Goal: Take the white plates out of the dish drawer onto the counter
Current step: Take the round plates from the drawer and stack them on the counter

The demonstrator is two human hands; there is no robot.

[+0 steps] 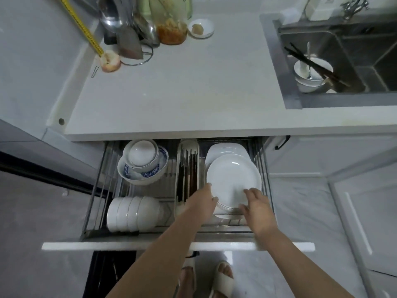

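Two hands reach down into the open dish drawer point(178, 246). The left hand point(205, 200) grips the near left edge of the white plates point(233, 179), and the right hand point(256, 206) holds their near right edge. The plates stand stacked in the drawer's right rack, not lifted yet. I think this is the grabbing step. Next both hands must lift the stack straight up, then set it on the bare white surface point(182, 93) beyond.

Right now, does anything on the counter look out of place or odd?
Yes. A half-eaten apple lies bare on the counter near its left edge, beside the utensil rack, with its flesh browned. Nothing looks spilled or broken.
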